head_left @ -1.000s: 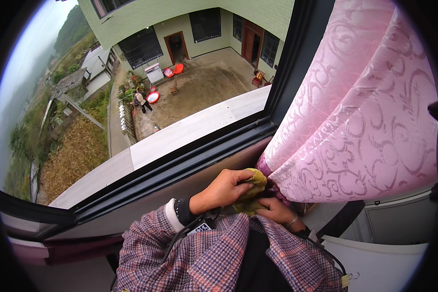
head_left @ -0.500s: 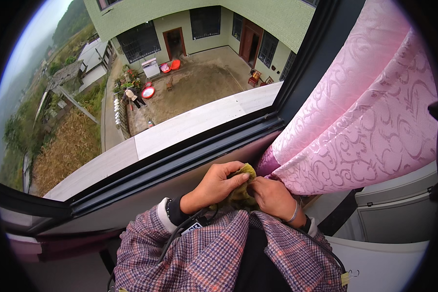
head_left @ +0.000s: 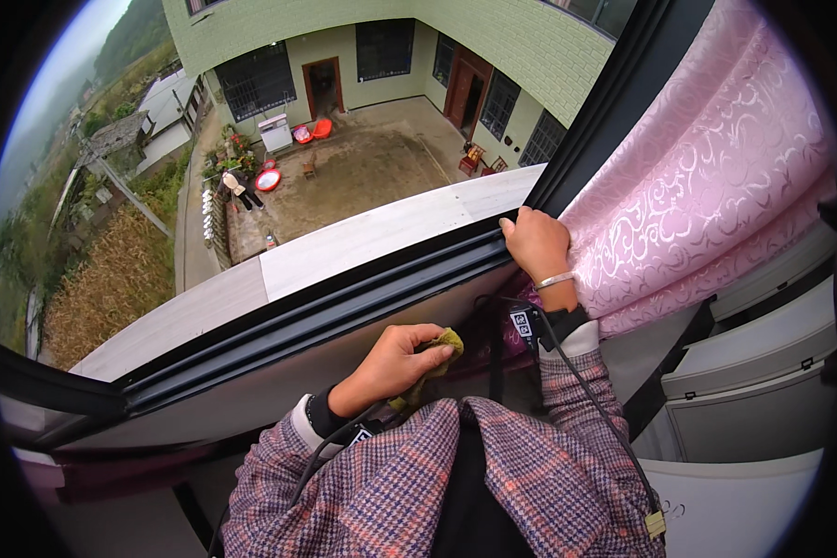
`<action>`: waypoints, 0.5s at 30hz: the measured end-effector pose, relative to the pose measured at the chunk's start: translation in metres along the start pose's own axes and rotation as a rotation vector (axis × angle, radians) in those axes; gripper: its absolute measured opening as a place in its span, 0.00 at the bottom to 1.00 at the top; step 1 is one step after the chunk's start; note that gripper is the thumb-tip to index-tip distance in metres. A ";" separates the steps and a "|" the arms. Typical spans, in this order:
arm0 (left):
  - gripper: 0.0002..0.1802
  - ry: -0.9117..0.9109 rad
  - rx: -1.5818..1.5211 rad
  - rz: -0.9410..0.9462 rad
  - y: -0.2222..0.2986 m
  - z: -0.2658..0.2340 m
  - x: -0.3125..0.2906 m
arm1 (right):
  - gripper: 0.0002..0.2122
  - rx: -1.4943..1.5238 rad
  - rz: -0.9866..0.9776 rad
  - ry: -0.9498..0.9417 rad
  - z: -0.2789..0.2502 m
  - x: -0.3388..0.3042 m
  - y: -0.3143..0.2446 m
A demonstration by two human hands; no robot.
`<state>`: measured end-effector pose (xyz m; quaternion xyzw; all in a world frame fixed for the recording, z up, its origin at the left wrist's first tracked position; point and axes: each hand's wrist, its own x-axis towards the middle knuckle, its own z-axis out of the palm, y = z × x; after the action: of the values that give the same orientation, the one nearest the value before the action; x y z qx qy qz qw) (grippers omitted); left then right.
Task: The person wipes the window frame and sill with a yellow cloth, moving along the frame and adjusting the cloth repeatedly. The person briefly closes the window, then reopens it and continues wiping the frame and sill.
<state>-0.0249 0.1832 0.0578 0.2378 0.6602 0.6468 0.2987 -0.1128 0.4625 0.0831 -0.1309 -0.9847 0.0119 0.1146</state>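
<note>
My left hand (head_left: 391,367) is closed round a crumpled yellow-green cloth (head_left: 449,344), held close to my chest on the room side of the window. Part of the cloth sticks out past the thumb, and more of it hangs below the fingers. At the right corner of the dark window frame (head_left: 344,316), my right hand (head_left: 538,244) grips the edge with its fingers curled over and its thumb to the left. The fingertips are partly hidden. Against that wrist, which wears a silver bangle (head_left: 556,280), lies a pink patterned curtain (head_left: 697,195).
Beyond the frame runs a pale outer ledge (head_left: 363,239), high above a courtyard (head_left: 363,153). Down there stand a person (head_left: 240,189), red basins (head_left: 268,179) and chairs (head_left: 471,158). White furniture (head_left: 749,409) stands at my right. A black cable (head_left: 591,405) runs along my right sleeve.
My right hand has left the cloth and moved up and right to the frame's corner. My left hand keeps the cloth, slightly lower and further left. The curtain has shifted.
</note>
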 end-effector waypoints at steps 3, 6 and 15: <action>0.13 -0.008 0.033 0.029 0.000 0.003 -0.001 | 0.17 -0.017 -0.049 -0.001 0.006 0.003 -0.003; 0.12 -0.034 0.035 0.041 0.002 0.005 0.000 | 0.15 0.031 0.008 0.057 0.015 0.008 -0.003; 0.12 0.036 -0.086 0.087 -0.003 -0.010 -0.017 | 0.06 1.282 -0.040 -0.138 -0.001 -0.054 0.028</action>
<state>-0.0200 0.1641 0.0561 0.2414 0.6260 0.6913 0.2683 -0.0552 0.4754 0.0704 -0.0170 -0.7897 0.6039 0.1068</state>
